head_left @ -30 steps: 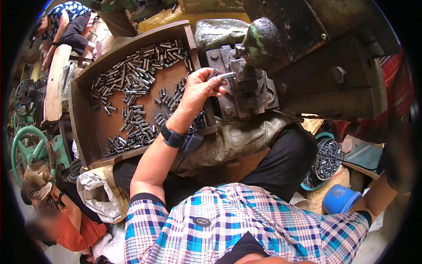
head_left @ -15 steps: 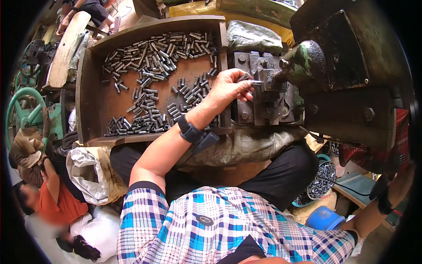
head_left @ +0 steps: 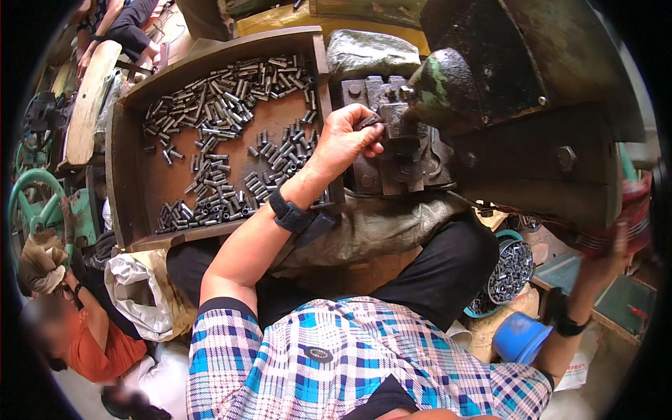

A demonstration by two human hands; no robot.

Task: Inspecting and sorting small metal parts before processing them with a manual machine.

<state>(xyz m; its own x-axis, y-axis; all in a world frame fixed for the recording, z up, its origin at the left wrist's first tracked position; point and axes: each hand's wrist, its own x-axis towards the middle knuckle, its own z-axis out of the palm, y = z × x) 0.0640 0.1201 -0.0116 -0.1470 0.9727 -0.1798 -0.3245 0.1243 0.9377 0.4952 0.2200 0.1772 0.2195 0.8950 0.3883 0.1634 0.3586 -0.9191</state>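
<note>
Left hand (head_left: 352,138), one: thumb and fingers drawn together in a pinch on one tube (head_left: 369,122), short and dark. Tube's place: at the fingertips, just beside the block (head_left: 402,122) of one press (head_left: 448,87); whether they touch cannot be told. Long axis: slanted, the near end low and left, the far end higher and right, pointing toward the press. Right hand (head_left: 616,246), one: blurred at the far right, beside one red cloth (head_left: 626,210); how far it is open, and any hold, cannot be told. Wristbands (head_left: 301,221), black: two, one per wrist. Box (head_left: 154,192), one, left of the press, with loose tubes (head_left: 227,101) heaped several ways, too many to count. Basin (head_left: 483,312), teal, one, full of small metal parts. Bucket (head_left: 518,337), blue, one. Sack (head_left: 133,287), white, one. Handwheel (head_left: 47,208), green, one.
</note>
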